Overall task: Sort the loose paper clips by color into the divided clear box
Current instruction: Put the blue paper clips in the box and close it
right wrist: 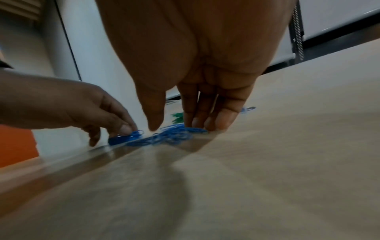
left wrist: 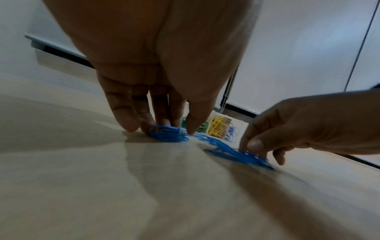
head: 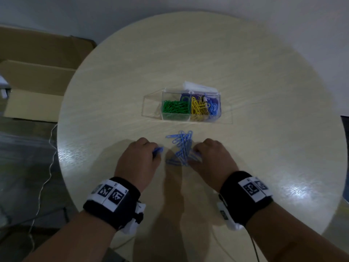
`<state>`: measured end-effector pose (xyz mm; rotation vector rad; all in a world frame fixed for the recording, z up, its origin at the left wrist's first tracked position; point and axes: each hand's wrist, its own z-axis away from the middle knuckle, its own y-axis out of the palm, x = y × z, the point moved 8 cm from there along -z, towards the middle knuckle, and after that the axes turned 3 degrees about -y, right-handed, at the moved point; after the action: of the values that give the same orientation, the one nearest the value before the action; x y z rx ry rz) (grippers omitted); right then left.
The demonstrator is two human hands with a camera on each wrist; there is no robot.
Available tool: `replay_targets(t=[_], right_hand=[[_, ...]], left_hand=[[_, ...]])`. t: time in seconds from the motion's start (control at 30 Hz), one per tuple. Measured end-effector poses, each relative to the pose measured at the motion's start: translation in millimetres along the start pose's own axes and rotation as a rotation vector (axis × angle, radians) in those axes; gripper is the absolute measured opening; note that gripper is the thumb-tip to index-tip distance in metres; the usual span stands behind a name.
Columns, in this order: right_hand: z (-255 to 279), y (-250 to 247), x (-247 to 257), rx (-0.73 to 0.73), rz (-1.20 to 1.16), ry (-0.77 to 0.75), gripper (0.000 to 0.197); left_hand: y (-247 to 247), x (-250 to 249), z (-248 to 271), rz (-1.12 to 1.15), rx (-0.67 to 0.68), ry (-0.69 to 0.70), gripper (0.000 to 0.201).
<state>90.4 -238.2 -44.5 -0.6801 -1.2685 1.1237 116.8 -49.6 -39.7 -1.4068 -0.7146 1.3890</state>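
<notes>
A pile of loose blue paper clips (head: 182,146) lies on the round table between my hands. My left hand (head: 157,150) pinches a small bunch of blue clips (left wrist: 168,135) at the pile's left, thumb and fingers curled round it. At the pile's right edge, my right hand (head: 195,153) has its thumb and fingers curled over the blue clips (right wrist: 174,134). The divided clear box (head: 188,121) stands just beyond, holding green clips (head: 174,107) on the left, yellow clips (head: 198,108) in the middle and blue clips (head: 214,109) on the right.
The box's clear lid (head: 151,106) lies open to its left. A white packet (head: 198,86) sits behind the box. Pale wooden table (head: 245,72) extends all around. Cardboard boxes (head: 37,87) and a cable (head: 47,167) are on the floor at left.
</notes>
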Motion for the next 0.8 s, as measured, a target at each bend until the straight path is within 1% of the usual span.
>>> replay_targets(t=[0.03,0.1,0.2,0.3,0.33,0.37,0.4,0.47,0.53,0.6,0.63,0.7,0.8], right_hand=[[3,5,5,0.025,0.026,-0.018,0.024],[10,12,9,0.047,0.045,-0.031,0.016],[16,15,6,0.047,0.058,0.005,0.009],[23,15,3,0.073,0.128,0.011,0.013],[25,15,1,0.079,0.141,0.016,0.014],[27,13,-2,0.077,0.145,0.019,0.014],[29,9,-5,0.060,0.136,0.024,0.013],[31,-2,-14,0.024,0.065,0.065,0.005],[35,-14,-31,-0.003,-0.032,0.140,0.012],[41,-26,-49,-0.046,-0.135,0.223,0.013],[44,-34,-57,-0.083,-0.178,0.249,0.012],[48,-50,-70,-0.166,-0.229,0.271,0.011],[47,-67,-86,-0.244,-0.237,0.284,0.012]], left_hand=[[3,-4,5,-0.021,0.015,0.021,0.022],[10,-11,14,-0.072,0.041,0.059,0.021],[14,-12,19,-0.127,0.044,0.087,0.010],[12,-14,20,-0.188,0.084,0.094,0.010],[10,-16,19,-0.218,0.102,0.097,0.006],[8,-17,18,-0.239,0.130,0.087,0.009],[7,-17,15,-0.258,0.143,0.087,0.015],[3,-20,9,-0.265,0.163,0.081,0.021],[-7,-28,-2,-0.167,0.166,0.027,0.014],[-19,-38,-16,0.023,0.118,-0.076,0.012],[-26,-47,-25,0.132,0.078,-0.099,0.012],[-39,-72,-47,0.305,-0.015,-0.097,0.012],[-44,-114,-80,0.439,-0.055,-0.073,0.011]])
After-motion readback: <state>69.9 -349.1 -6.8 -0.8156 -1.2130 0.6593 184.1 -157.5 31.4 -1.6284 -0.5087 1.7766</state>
